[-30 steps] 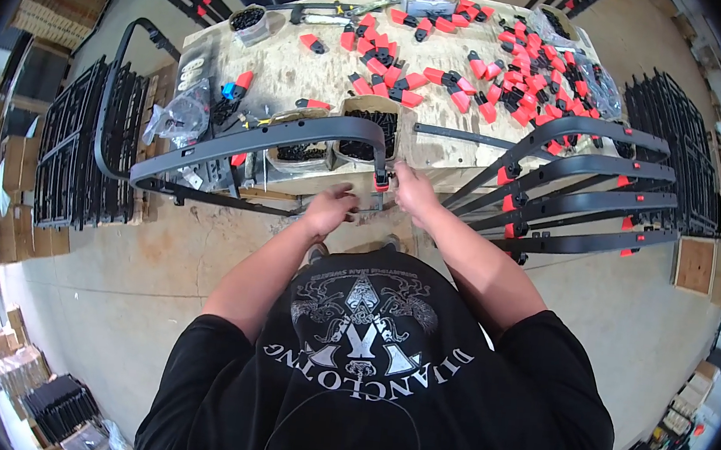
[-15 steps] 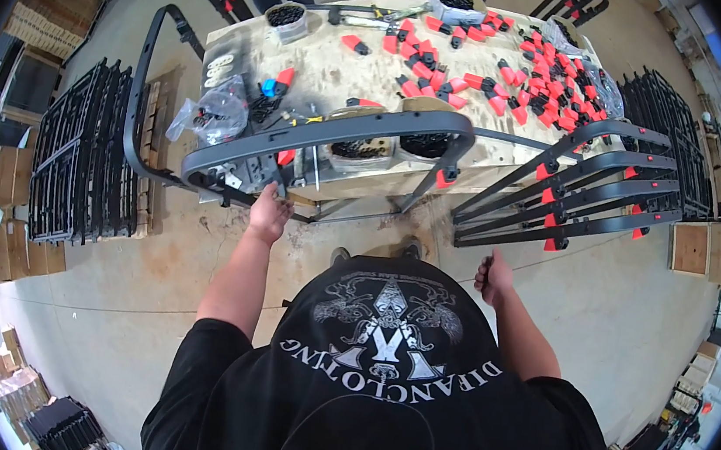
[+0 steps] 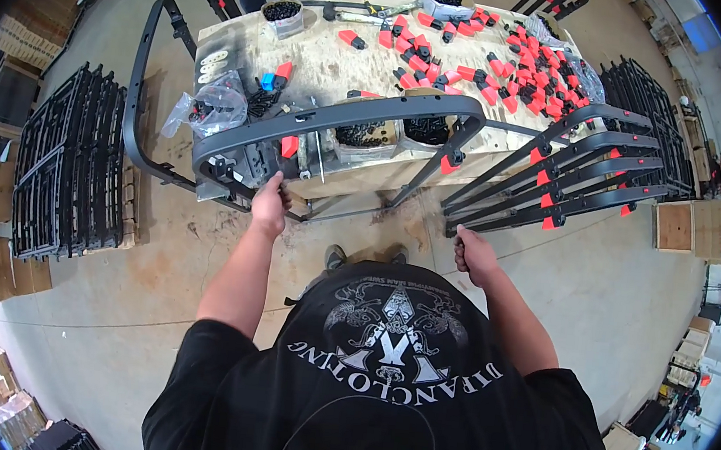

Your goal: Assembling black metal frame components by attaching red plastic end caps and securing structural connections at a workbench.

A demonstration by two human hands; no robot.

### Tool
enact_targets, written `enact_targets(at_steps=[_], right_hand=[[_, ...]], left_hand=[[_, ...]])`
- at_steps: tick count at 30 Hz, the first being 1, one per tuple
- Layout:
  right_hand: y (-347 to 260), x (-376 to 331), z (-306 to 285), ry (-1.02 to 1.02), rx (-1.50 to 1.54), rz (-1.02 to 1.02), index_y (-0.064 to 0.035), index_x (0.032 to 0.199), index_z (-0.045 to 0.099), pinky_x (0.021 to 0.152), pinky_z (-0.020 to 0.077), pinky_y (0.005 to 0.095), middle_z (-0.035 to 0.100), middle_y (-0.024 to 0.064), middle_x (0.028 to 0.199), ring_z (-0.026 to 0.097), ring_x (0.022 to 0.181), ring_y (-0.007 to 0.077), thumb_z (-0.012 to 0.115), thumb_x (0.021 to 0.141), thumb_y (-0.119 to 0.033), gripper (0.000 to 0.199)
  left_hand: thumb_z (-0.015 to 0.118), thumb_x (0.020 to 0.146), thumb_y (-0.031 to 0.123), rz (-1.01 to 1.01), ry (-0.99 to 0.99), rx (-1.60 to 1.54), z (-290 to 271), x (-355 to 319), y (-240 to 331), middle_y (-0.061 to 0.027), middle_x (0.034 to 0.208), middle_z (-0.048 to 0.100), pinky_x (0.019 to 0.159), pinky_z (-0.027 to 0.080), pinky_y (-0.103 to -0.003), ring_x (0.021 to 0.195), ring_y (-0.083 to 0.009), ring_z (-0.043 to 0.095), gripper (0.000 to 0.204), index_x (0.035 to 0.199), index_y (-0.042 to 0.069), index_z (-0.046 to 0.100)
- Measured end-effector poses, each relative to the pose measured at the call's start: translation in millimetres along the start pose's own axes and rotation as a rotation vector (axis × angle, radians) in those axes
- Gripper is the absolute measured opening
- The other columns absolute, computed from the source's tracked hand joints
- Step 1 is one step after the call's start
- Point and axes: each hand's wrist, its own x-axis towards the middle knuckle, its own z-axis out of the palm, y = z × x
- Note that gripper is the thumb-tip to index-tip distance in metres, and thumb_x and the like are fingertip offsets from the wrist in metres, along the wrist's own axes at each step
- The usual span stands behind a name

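I read the clock from the middle of my head view. The black frame (image 3: 346,111) arches from ten to one o'clock across the near side of the wooden table (image 3: 320,63), probably stood there so its bars come within reach. My left hand (image 3: 270,209), at nine, reaches forward beside its lower bar, fingers drawn together; I cannot tell whether they pinch it. My right hand (image 3: 476,256), just past three, curls loosely near the row of frames (image 3: 606,144) at two, forearm slanting inward; anything inside it is hidden. Red-and-black pieces (image 3: 510,103) spread at one, seemingly for easy picking.
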Motion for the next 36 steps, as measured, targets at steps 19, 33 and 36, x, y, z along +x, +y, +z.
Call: enact_targets(at_steps=[19, 33, 36], right_hand=[[-105.0, -74.9, 7.5, -0.436, 0.359, -0.079, -0.0083, 0.089, 0.061, 0.045, 0.0264, 0.0276, 0.045, -0.0036, 0.065, 0.036, 0.050, 0.0099, 0.060, 0.100, -0.047, 0.040], [-107.7, 31.6, -112.8, -0.296, 0.530, 0.159, -0.0147, 0.073, 0.047, 0.038, 0.0246, 0.0271, 0.044, -0.0003, 0.061, 0.039, 0.045, 0.0116, 0.065, 0.094, -0.032, 0.033], [-109.2, 57.9, -89.6, -0.011, 0.698, 0.013, -0.0144, 0.073, 0.047, 0.038, 0.0256, 0.0292, 0.044, -0.0014, 0.061, 0.038, 0.045, 0.0119, 0.063, 0.093, -0.036, 0.034]], left_hand=[[0.071, 0.090, 0.034, 0.581, -0.575, 1.013, 272.0, -238.7, -19.2, -0.0054, 0.066, 0.056, 0.060, 0.046, -0.034, 0.061, -0.0172, 0.055, 0.035, 0.077, 0.004, 0.063], [0.080, 0.079, 0.038, 1.456, -0.034, 1.785, 317.7, -188.3, 108.6, -0.0228, 0.132, 0.059, 0.105, 0.042, -0.048, 0.125, -0.0391, 0.054, 0.060, 0.127, 0.006, 0.062], [0.078, 0.080, 0.041, 1.031, -0.051, 1.979, 340.0, -184.4, 119.1, -0.0223, 0.119, 0.067, 0.098, 0.048, -0.046, 0.114, -0.0375, 0.062, 0.059, 0.125, 0.005, 0.064]])
